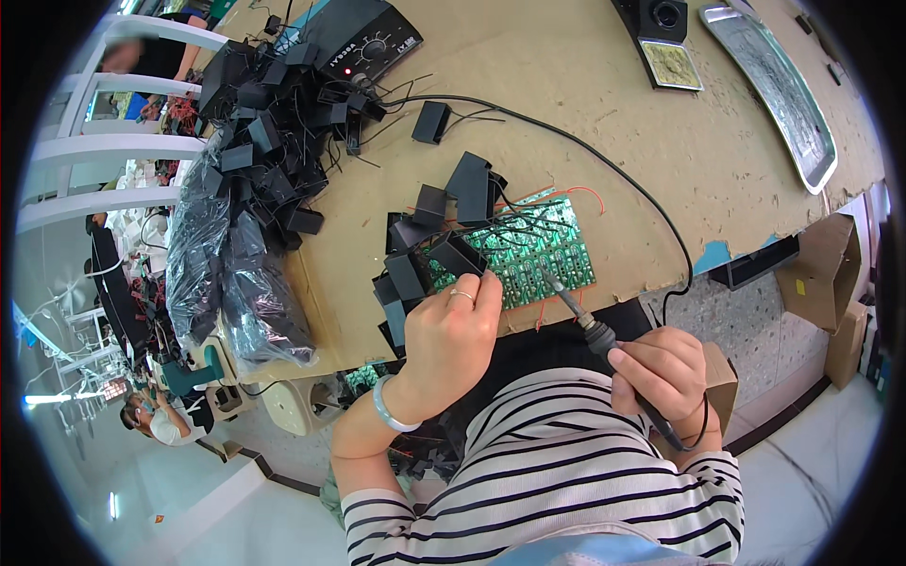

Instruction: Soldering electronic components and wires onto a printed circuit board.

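My right hand (665, 373) grips a soldering iron (604, 341) by its dark handle, its metal tip pointing up-left over a green circuit board panel (576, 269). The tip is at or just above the board; contact cannot be told. My left hand (448, 330) is closed in a pinch at the board's near left part, against a small black box (458, 253). What the fingertips hold is hidden, perhaps a thin wire. Several black boxes (408, 275) lie along the board's left side, their black wires running across it. Red wires stick out at the board's edges.
A heap of black boxes with wires (269, 132) covers the table's far left, beside plastic bags (260, 292). A black soldering station (373, 42) stands behind, its cable (585, 141) curving right. A sponge holder (670, 64) and metal tray (783, 104) are far right. Other people sit at left.
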`<state>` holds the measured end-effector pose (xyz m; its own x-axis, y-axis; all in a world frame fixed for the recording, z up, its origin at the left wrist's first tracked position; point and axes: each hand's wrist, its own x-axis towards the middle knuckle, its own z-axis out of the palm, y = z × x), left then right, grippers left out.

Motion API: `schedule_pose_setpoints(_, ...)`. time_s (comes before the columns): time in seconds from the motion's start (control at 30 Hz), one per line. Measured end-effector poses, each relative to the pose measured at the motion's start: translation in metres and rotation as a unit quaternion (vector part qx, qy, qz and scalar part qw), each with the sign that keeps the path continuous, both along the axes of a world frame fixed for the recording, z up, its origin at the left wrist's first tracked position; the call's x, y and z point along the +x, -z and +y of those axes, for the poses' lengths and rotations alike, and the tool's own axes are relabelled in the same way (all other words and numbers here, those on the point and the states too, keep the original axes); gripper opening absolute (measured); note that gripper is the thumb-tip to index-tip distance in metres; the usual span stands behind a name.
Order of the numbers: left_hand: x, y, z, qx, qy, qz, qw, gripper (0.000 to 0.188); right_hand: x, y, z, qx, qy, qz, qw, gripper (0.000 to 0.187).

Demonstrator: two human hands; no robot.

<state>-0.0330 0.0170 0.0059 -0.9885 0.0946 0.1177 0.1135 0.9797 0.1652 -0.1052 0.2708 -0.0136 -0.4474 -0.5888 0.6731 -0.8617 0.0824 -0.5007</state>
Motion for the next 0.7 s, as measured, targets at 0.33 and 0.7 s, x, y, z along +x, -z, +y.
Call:
schedule_pose_setpoints(0.33, 0.008, 0.000, 0.006, -0.040, -0.038, 0.051, 0.997, 0.027, 0.002, 0.001, 0.004, -0.004, 0.000, -0.022, 1.000, 0.031)
schedule_pose_setpoints(0.7, 0.045, 0.013, 0.009, -0.154, 0.074, 0.095, 0.981, 0.025, 0.002, -0.001, 0.005, -0.005, -0.011, -0.022, 1.000, 0.027)
